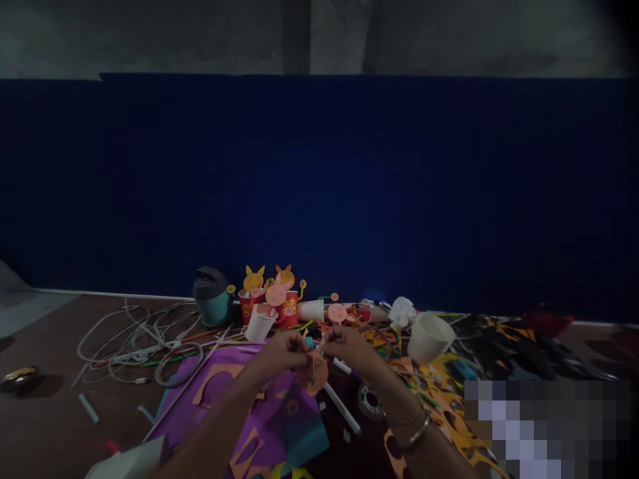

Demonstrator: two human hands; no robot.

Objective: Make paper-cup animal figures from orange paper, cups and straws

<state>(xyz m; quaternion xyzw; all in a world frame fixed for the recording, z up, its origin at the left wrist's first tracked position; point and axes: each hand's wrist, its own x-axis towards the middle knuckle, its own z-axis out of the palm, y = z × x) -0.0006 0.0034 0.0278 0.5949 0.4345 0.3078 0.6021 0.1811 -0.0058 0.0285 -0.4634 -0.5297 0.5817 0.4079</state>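
My left hand (289, 351) pinches the upper left of a round orange paper animal face (313, 374) with drawn eyes. My right hand (349, 346) is closed at the face's upper right edge, where a small pale piece, perhaps an ear, shows between the fingers. Below my hands lie purple foam sheets (272, 419) with cut-out orange scraps, and a teal sheet (307, 439). A white stick (343, 409) lies on the dark surface under my right hand, beside a roll of tape (370, 401).
Paper cups with animal faces (261, 321) stand behind my hands; others lie on their sides. A teal-and-black device (212, 299), tangled white cables (130, 339), a white cup (429, 338), crumpled tissue (402, 311) and yellow cut-out sheets (449, 406) surround the work. A blue panel (319, 186) rises behind.
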